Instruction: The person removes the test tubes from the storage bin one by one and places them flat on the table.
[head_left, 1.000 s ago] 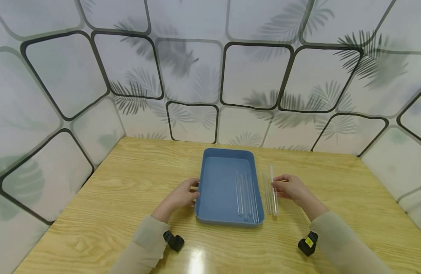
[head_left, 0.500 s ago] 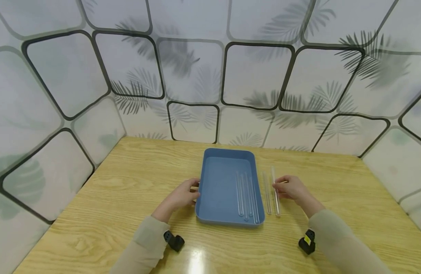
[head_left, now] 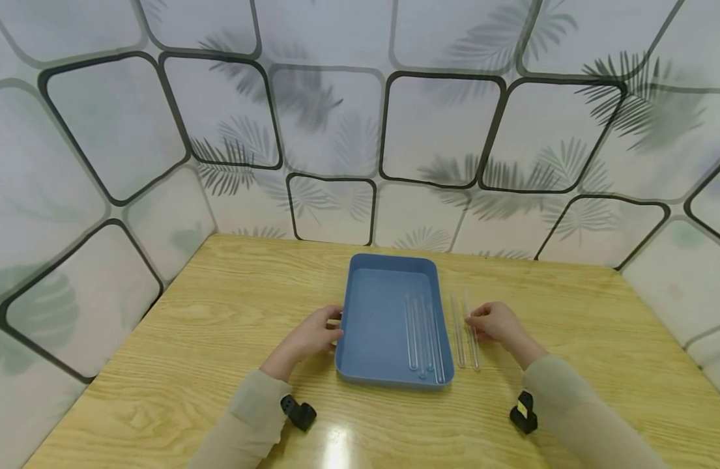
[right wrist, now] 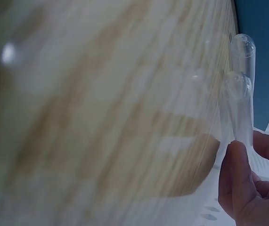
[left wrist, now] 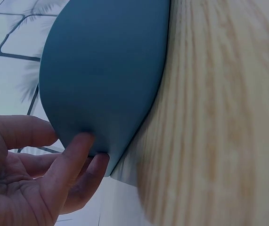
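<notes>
A shallow blue tray lies on the wooden table, with several clear test tubes lengthwise along its right side. My left hand rests against the tray's left wall, its fingertips touching the outside near the rim. Right of the tray, my right hand pinches a clear test tube between thumb and fingers. That tube is low over the table, its rounded end toward me. A second test tube lies between it and the tray, roughly parallel.
The wooden table extends to both sides of the tray. Behind it hangs a pale patterned backdrop with leaf prints. Black wrist cameras sit at the left sleeve and the right sleeve.
My right hand has shifted slightly down with its tube, which has moved apart from the neighbouring tube and sits lower. My left hand and the tray stay in place.
</notes>
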The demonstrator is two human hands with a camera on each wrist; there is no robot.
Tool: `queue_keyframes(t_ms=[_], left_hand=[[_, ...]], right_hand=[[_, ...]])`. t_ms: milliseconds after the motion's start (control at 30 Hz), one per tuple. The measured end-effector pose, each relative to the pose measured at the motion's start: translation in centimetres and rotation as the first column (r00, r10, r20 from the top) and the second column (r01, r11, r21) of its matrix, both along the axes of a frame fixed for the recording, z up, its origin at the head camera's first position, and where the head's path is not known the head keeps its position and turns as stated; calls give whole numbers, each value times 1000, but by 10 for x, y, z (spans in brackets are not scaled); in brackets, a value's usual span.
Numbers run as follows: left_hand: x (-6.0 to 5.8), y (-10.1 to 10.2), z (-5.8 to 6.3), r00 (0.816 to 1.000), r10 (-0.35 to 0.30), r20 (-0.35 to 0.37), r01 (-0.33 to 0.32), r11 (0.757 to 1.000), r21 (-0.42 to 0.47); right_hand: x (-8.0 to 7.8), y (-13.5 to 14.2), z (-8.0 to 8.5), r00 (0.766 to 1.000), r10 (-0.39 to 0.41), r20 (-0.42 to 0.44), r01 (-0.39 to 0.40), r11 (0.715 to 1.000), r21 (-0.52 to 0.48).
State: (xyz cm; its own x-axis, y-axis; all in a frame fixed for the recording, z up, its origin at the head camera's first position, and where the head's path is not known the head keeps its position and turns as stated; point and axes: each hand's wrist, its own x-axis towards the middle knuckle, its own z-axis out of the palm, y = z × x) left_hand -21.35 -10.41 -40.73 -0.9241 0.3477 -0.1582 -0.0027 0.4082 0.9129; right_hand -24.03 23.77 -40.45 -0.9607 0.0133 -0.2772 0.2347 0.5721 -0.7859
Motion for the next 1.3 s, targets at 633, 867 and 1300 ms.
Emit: queue_keyframes(t_ms=[633,867,1300], left_hand=[[0,0,1,1000,2,-5,-2,1000,-6],[-1,1,0,1000,-1,-4,1,1000,5],[-1,1,1,1000,4,3,-4,1000,5]], right_hand=[[0,-4,2,1000,-24,-17,24,1000,0],[0,-5,1,999,-33,-22,34,999,30],[-2,-6,-1,999,-22,-41,25,995,92]])
